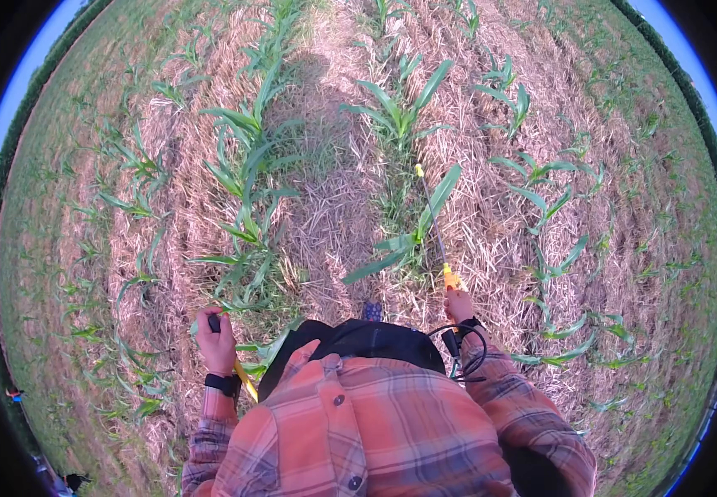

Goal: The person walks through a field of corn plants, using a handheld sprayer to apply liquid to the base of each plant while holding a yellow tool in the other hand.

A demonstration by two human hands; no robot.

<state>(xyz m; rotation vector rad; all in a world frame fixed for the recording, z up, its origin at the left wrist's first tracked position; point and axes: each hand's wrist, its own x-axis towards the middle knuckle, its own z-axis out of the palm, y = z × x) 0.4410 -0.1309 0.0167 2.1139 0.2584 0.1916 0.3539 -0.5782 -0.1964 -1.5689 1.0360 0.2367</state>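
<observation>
My left hand [218, 340] is wrapped round a black handle [214, 322], low at the left beside the corn leaves. A yellow rod [247, 383] shows just below that hand. My right hand [459, 306] is closed on the yellow handle [453, 278] of a thin wand. The wand runs forward from it past a young corn plant [419, 236] and ends in a yellow tip [419, 170] over the weeds of that row. A black cable [473, 370] loops beside my right wrist.
Rows of young corn [249, 124] run forward on both sides, with dry straw [334, 199] between them. Another corn plant [402, 118] stands beyond the wand's tip. A patterned shoe [372, 311] shows in front of my body. Small figures are at the far left edge.
</observation>
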